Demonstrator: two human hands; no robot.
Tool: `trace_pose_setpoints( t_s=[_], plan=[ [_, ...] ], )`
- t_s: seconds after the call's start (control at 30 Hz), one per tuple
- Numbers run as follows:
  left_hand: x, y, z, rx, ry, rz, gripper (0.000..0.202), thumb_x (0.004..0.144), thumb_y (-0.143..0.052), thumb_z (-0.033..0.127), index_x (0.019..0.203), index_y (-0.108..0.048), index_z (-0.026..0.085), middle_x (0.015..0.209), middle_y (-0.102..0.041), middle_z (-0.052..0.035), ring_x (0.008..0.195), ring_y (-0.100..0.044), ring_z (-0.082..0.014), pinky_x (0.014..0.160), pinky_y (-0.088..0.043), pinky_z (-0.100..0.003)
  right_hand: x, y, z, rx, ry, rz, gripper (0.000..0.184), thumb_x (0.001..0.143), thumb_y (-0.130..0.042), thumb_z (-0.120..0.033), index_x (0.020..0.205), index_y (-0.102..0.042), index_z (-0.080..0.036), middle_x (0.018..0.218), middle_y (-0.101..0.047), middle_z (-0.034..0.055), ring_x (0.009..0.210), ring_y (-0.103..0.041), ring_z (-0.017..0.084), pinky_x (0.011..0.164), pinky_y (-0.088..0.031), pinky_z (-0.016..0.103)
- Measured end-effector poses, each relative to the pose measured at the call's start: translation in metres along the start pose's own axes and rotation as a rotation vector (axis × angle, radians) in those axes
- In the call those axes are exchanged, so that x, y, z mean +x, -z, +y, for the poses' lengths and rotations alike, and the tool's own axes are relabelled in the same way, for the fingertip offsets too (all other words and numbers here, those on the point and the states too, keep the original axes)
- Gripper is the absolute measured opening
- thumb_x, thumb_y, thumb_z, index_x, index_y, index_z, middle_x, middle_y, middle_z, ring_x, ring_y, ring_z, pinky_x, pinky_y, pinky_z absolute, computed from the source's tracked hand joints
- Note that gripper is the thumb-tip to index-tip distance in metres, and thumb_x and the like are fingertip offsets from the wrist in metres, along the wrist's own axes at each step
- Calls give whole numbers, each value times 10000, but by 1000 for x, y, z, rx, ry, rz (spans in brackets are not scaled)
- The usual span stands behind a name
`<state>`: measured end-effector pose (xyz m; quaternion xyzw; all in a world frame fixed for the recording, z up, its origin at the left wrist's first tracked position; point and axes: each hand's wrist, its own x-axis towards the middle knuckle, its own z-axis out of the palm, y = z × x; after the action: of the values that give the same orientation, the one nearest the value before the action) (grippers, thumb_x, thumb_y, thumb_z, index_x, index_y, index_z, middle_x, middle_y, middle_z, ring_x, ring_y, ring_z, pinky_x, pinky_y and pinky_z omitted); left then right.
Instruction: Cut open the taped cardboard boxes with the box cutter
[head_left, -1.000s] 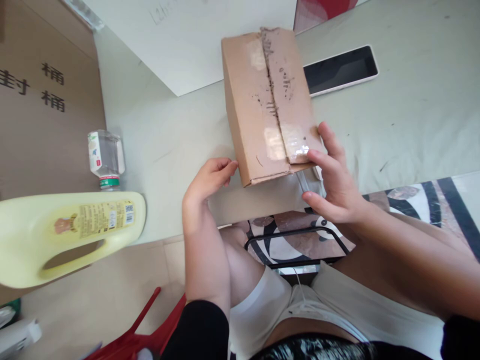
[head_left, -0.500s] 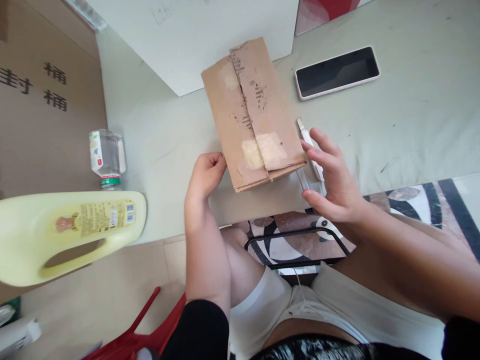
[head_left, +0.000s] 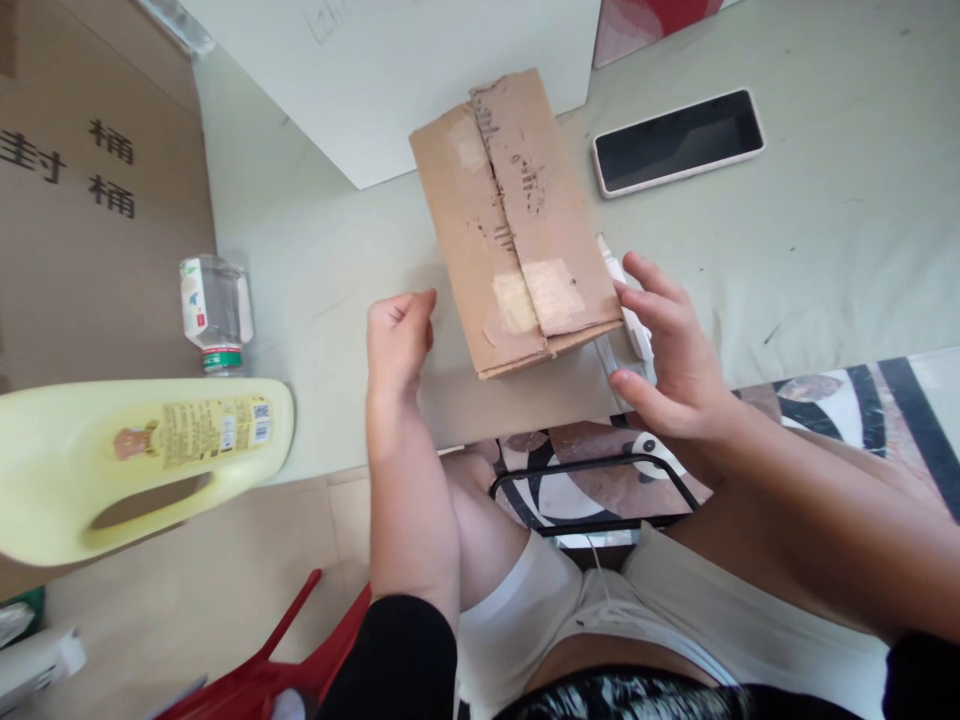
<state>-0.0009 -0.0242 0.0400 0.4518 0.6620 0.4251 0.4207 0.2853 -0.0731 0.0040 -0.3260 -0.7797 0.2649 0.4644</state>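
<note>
A brown cardboard box (head_left: 517,225) lies turned at an angle on the table, its top flaps meeting along a worn seam with pale tape patches. My left hand (head_left: 401,335) is curled into a fist just left of the box, with a gap between them and nothing showing in it. On the other side, my right hand (head_left: 671,350) is open, fingers spread, by the box's near right corner; whether a fingertip touches the cardboard is unclear. Partly behind those fingers lies a slim white tool (head_left: 636,330), possibly a utility knife, near a clear strip (head_left: 606,355).
A phone (head_left: 679,142) lies at the right rear. Behind the box stands a large white box (head_left: 390,70). To the left are a clear bottle (head_left: 217,310), a yellow jug (head_left: 225,425) and a big carton (head_left: 97,270). The table's near edge runs above my lap.
My left fist has drawn back to the left, from against the cardboard box to apart from it. The box sits slightly farther right, nearer my right hand, which stays open.
</note>
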Motion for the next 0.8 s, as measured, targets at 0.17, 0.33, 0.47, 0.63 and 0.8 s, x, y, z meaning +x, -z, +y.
trace_pose_setpoints(
  t_s=[0.17,0.33,0.47,0.63,0.8],
  plan=[
    [-4,1,20,-501,117,39,528,975,-410,322,536,-142,203,354,-122,59,307,-126,-62,377,-101,-247,-3,-2,4,27,-64,15,712,928,-597,-515,1568,-287,-502,1700,-267,-69,1574,-309,308,1309,-254,616],
    [-5,3,23,-568,176,38,578,992,-404,353,521,-106,200,330,-111,50,277,-135,-62,373,-83,-248,-5,-4,7,35,-85,14,727,915,-597,-496,1563,-269,-517,1698,-265,-84,1588,-273,294,1294,-330,553],
    [-4,8,13,-512,99,-64,669,882,-627,483,545,-119,206,357,-115,58,308,-159,-62,387,-113,-262,-7,-4,7,24,-114,11,689,936,-562,-505,1559,-268,-512,1693,-275,-84,1591,-262,304,1287,-318,611],
    [-2,11,8,-439,89,-74,690,824,-658,554,556,-125,209,369,-125,53,336,-160,-63,409,-121,-277,-7,-4,6,42,-129,17,664,945,-559,-516,1555,-299,-478,1681,-308,-44,1592,-259,317,1287,-303,634],
    [-4,10,10,-444,95,-75,685,804,-673,529,563,-119,205,385,-115,50,345,-164,-68,411,-125,-277,-9,-4,9,13,-153,20,675,935,-552,-579,1551,-308,-447,1666,-341,-9,1585,-278,326,1264,-341,644]
  ],
)
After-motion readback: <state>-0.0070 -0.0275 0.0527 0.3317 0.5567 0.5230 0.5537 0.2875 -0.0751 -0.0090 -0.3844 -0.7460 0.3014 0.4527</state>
